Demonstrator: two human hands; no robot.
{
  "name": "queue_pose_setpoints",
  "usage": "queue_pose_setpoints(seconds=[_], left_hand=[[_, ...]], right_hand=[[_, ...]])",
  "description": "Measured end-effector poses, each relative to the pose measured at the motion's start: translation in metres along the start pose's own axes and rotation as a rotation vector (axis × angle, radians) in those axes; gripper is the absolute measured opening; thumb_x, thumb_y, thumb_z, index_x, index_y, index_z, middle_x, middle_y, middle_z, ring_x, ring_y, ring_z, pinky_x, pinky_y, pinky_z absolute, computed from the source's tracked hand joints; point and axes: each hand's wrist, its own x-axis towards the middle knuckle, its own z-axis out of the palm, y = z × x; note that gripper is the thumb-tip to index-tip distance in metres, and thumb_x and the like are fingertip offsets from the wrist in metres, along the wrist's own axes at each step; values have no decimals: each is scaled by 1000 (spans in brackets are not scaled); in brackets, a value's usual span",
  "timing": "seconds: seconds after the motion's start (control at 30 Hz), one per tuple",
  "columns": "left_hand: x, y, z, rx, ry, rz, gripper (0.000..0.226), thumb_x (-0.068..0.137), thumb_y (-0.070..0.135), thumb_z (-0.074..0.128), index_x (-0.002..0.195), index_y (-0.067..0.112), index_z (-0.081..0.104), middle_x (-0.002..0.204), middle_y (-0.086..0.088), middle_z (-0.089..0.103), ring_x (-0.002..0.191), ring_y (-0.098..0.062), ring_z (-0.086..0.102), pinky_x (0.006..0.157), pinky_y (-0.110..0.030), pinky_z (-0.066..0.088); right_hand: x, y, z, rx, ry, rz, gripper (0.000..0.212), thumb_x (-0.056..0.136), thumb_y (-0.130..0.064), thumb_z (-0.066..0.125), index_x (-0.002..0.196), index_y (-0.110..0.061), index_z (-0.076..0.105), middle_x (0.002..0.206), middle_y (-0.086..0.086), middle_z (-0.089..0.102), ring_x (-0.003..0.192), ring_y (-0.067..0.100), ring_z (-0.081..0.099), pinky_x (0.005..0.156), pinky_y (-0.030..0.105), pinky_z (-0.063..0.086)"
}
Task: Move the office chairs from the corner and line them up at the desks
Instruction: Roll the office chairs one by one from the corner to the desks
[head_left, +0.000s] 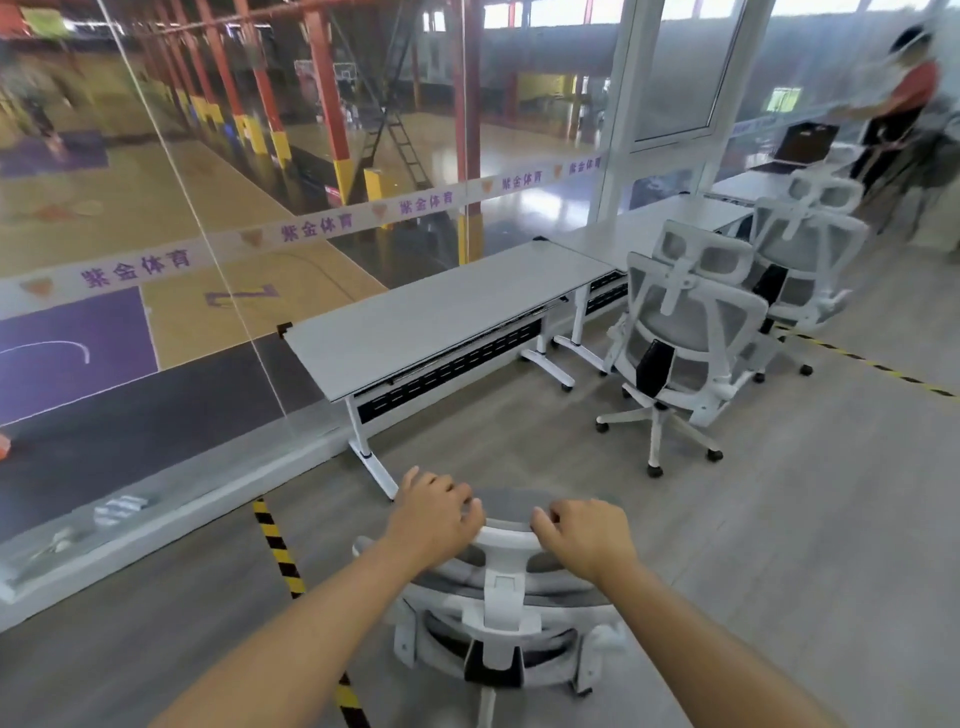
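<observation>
A white office chair (501, 618) with grey mesh stands right below me, seen from behind. My left hand (434, 517) and my right hand (584, 538) both grip the top of its headrest. A white desk (441, 312) stands ahead against the glass wall, with no chair at it. To its right a second white chair (685, 332) stands at the following desk (639, 228). A third chair (805, 249) stands further right at another desk.
A glass wall (208, 208) runs along the left, with a raised sill below it. Yellow-black tape (283, 556) crosses the grey floor beside my chair. A person (904, 109) stands at the far right by an open laptop (802, 145).
</observation>
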Motion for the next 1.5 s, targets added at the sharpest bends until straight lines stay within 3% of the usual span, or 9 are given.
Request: queue_pose_setpoints(seconds=[0.3, 0.53, 0.67, 0.87, 1.0, 1.1, 1.23, 1.3, 1.5], left_hand=[[107, -106, -2, 18, -138, 178, 73, 87, 51, 2, 112, 21, 64, 117, -4, 64, 118, -27, 48, 118, -54, 14], [193, -169, 14, 0, -177, 269, 78, 83, 54, 2, 121, 21, 63, 123, -5, 63, 119, -28, 50, 114, -47, 23], [232, -193, 5, 16, -303, 323, 69, 89, 52, 4, 124, 25, 58, 125, -2, 58, 123, -23, 44, 116, -49, 21], [274, -217, 2, 35, -323, 372, 41, 103, 39, 18, 115, 24, 54, 118, -4, 60, 116, -25, 49, 112, -48, 26], [289, -236, 8, -4, -272, 390, 56, 95, 47, 5, 114, 26, 54, 114, -3, 62, 113, -26, 53, 109, -47, 30], [304, -253, 9, -13, -294, 424, 45, 102, 42, 16, 115, 25, 55, 117, -5, 62, 114, -27, 53, 108, -46, 29], [311, -268, 6, 2, -247, 524, 59, 93, 47, 7, 108, 25, 60, 114, -3, 66, 109, -27, 58, 107, -43, 30], [312, -273, 3, -6, -231, 579, 51, 98, 43, 14, 102, 25, 61, 109, -2, 67, 106, -25, 59, 105, -43, 31], [306, -258, -8, -65, -281, 719, 46, 100, 44, 17, 103, 24, 59, 106, -1, 64, 99, -23, 59, 99, -43, 39]], right_hand=[[105, -68, 12, 5, 19, 127, 53, 92, -55, 34, 67, -13, 56, 61, 2, 59, 55, 16, 49, 49, 31, 30], [184, -90, 23, 56, -10, 145, 56, 92, -58, 31, 72, -13, 58, 64, 2, 60, 61, 17, 55, 50, 31, 31], [222, -99, 17, 111, -81, 176, 54, 91, -58, 31, 71, -13, 53, 66, 2, 59, 66, 20, 57, 56, 33, 37], [268, -122, 20, 116, -80, 236, 54, 91, -59, 30, 73, -16, 57, 69, 1, 60, 68, 21, 57, 56, 32, 36], [287, -145, 26, 111, -75, 316, 51, 87, -57, 28, 71, -17, 55, 67, 1, 59, 67, 22, 58, 57, 33, 39], [299, -163, 31, 108, -66, 394, 48, 86, -56, 29, 69, -18, 53, 68, 0, 59, 67, 21, 58, 62, 34, 44], [304, -193, 41, 115, -5, 510, 48, 84, -57, 27, 64, -18, 48, 64, 0, 56, 63, 21, 56, 61, 36, 45], [305, -203, 44, 141, 14, 529, 50, 86, -57, 24, 63, -18, 46, 64, 2, 55, 64, 23, 57, 62, 38, 46], [278, -208, 30, 142, -17, 540, 40, 101, -42, 33, 91, -15, 60, 92, 2, 59, 89, 26, 57, 74, 37, 42]])
